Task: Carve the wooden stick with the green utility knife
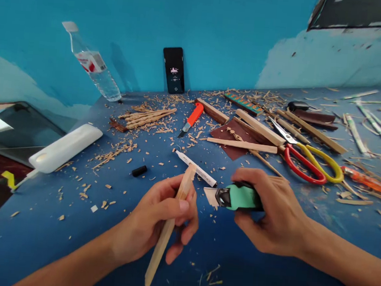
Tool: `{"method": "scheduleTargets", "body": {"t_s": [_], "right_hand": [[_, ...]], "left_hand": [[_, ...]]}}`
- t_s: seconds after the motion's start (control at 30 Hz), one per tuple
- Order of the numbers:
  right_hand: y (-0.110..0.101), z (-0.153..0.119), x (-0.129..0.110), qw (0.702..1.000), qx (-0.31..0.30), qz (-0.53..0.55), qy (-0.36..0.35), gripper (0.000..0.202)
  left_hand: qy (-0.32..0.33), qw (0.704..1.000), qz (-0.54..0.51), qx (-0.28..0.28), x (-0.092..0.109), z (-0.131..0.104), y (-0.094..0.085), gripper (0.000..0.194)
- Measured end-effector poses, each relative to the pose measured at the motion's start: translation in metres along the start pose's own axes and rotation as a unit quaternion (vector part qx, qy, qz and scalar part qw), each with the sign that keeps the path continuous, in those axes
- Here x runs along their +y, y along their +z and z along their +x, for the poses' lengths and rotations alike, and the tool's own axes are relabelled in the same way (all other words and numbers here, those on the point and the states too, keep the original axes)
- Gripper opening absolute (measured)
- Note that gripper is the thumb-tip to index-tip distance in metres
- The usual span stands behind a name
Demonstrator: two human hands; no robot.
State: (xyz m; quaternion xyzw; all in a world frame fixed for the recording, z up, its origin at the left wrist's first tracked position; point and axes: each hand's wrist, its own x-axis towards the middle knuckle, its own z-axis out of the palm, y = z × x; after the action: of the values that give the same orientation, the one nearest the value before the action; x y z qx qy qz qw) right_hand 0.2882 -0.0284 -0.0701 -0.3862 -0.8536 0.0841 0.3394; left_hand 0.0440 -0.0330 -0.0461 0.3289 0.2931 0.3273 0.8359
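Centre of frame: left hand (160, 216) fingers grip a wooden stick (170, 226), right hand (267, 212) fingers clasp a green knife (235, 197), whittling apparently underway, blade just beside the stick's tip

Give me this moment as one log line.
left hand: grips wooden stick | right hand: holds green utility knife, blade out | not touching

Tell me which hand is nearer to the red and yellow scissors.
Right. The right hand, gripping a green utility knife, sits just below the scissors. The left hand, holding a wooden stick, is farther off to their left.
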Motion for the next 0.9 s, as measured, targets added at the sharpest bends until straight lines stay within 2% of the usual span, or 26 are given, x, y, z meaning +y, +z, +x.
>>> {"method": "scheduleTargets", "body": {"t_s": [0.2,0.37,0.53,0.67,0.9], "right_hand": [[0.005,0.017,-0.028,0.995,-0.005,-0.092,-0.028,0.014],[0.015,0.020,-0.038,0.988,-0.008,-0.152,-0.016,0.010],[0.021,0.017,-0.037,0.987,-0.021,-0.158,-0.023,0.009],[0.021,0.014,-0.038,0.989,-0.057,-0.139,-0.003,0.009],[0.021,0.009,-0.038,0.991,-0.052,-0.121,0.007,0.011]], "left_hand": [[-0.022,0.999,-0.012,-0.019,0.004,-0.020,0.003,0.013],[-0.014,0.999,0.028,-0.037,-0.001,-0.027,-0.001,0.025],[-0.014,0.991,0.129,-0.002,-0.012,-0.027,-0.003,0.041],[-0.012,0.984,0.173,0.042,-0.016,-0.024,-0.001,0.044],[-0.010,0.984,0.167,0.061,-0.017,-0.021,0.006,0.045]]}}
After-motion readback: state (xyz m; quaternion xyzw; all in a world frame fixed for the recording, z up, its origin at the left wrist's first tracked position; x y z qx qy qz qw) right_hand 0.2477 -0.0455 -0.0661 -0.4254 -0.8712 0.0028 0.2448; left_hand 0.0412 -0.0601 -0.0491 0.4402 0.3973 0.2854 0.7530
